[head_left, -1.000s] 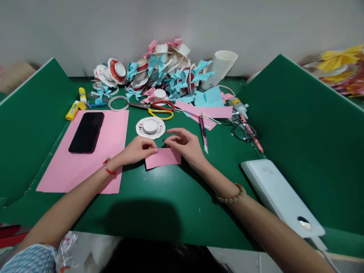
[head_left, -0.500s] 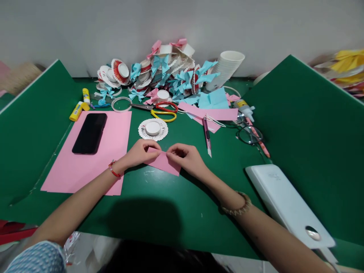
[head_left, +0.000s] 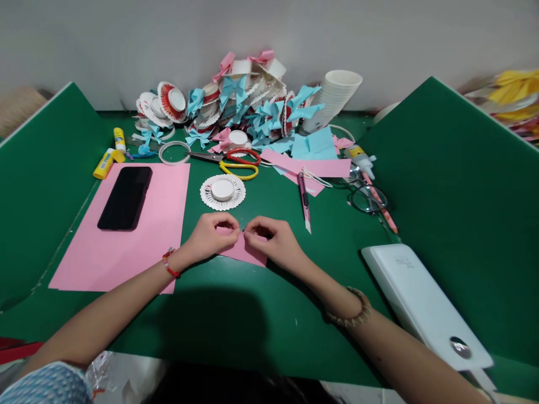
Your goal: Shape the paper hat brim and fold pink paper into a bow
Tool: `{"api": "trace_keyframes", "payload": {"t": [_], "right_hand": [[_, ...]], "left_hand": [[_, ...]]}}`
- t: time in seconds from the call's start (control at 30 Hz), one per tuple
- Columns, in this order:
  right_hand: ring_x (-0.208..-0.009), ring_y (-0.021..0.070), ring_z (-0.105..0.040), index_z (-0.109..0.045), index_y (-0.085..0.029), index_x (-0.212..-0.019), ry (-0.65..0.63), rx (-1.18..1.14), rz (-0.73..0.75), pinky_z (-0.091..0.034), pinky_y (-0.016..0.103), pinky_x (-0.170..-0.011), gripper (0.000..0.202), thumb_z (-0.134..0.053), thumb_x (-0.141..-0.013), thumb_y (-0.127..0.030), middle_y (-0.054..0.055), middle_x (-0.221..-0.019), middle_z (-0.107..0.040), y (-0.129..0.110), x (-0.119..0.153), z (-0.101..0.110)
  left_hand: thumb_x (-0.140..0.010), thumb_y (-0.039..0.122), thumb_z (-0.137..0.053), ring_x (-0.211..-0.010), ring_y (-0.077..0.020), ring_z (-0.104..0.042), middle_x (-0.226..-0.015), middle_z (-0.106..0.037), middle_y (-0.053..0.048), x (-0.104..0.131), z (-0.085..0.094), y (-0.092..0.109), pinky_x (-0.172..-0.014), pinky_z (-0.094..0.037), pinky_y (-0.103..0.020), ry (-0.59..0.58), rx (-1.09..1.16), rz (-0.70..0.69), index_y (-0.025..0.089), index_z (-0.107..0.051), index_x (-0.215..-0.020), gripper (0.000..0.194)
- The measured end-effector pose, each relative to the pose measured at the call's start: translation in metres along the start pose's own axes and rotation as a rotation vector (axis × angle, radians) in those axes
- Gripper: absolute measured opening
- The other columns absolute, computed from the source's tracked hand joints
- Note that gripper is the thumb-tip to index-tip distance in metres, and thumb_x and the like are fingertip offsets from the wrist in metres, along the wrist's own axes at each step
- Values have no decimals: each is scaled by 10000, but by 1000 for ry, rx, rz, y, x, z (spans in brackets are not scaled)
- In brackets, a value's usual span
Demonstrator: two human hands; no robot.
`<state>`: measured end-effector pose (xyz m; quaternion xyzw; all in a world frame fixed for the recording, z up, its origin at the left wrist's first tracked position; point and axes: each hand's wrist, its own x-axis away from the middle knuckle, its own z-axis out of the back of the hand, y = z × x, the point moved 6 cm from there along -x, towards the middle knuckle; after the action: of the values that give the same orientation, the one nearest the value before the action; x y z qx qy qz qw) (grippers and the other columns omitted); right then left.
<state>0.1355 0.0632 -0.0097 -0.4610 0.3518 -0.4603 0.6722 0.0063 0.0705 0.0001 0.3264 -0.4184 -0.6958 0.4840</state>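
Note:
A small piece of pink paper (head_left: 246, 252) lies low over the green table between my hands. Its far edge is pinched by my left hand (head_left: 214, 235) and my right hand (head_left: 275, 240), whose fingertips nearly meet near the middle of that edge. Fingers cover part of the paper, so any fold there is hard to make out. Just beyond my left hand sits a white paper hat shape (head_left: 222, 189) with a scalloped, slit brim. Red-and-yellow-handled scissors (head_left: 240, 164) rest behind it.
Pink sheets (head_left: 162, 247) lie at left under a black phone (head_left: 126, 197), near glue sticks (head_left: 104, 164). A craft knife (head_left: 305, 205), glasses (head_left: 368, 198) and a white power bank (head_left: 425, 303) are at right. Paper hats with bows (head_left: 236, 101) and stacked cups (head_left: 334, 101) stand behind; green dividers (head_left: 446, 185) flank the table.
Both hands have come slightly nearer to me with the pink paper, and the fingers are drawn closer along its far edge. The view has shifted a little.

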Motion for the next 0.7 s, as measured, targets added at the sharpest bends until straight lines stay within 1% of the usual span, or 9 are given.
{"api": "trace_keyframes", "payload": {"t": [0.07,0.2,0.27,0.47,0.57,0.7], "right_hand": [[-577,107,-488,-563,-169,-645,3,-2,-6,-401,246,-571,66,-523,-687,-201,1,-618,-570,1,0,0],[-580,106,-493,-573,-169,-659,-10,-4,-3,-403,240,-565,73,-519,-698,-201,2,-625,-576,1,0,0],[-583,107,-503,-576,-171,-662,-5,-12,-2,-411,239,-568,75,-521,-700,-206,2,-630,-584,0,0,0],[-587,119,-521,-568,-180,-631,35,-3,-6,-413,250,-569,65,-521,-670,-201,6,-623,-597,-5,0,4],[-560,112,-497,-561,-182,-615,63,-9,-17,-386,241,-532,54,-517,-643,-194,1,-608,-585,-4,-1,5],[-517,95,-442,-563,-173,-630,122,-41,-89,-345,232,-495,54,-522,-628,-207,-13,-574,-538,2,0,8]], "left_hand": [[-671,131,-559,-677,-123,-586,-694,-655,-10,0,0,1,-699,-481,-256,-18,3,1,152,-604,-660,51],[-712,146,-549,-736,-130,-597,-771,-674,-23,1,-2,2,-723,-473,-259,-94,-5,-11,157,-634,-730,88],[-730,158,-544,-740,-132,-595,-779,-674,-22,2,-2,3,-724,-469,-260,-103,-9,-24,162,-641,-732,97],[-690,128,-551,-674,-125,-565,-702,-645,-13,2,3,5,-687,-463,-264,-19,19,-32,161,-618,-647,86],[-663,119,-553,-649,-121,-554,-671,-634,-6,1,6,4,-674,-457,-260,11,48,-22,160,-606,-616,82],[-658,116,-545,-634,-112,-542,-641,-621,5,-1,12,2,-670,-447,-252,33,71,-17,158,-595,-599,88]]}}
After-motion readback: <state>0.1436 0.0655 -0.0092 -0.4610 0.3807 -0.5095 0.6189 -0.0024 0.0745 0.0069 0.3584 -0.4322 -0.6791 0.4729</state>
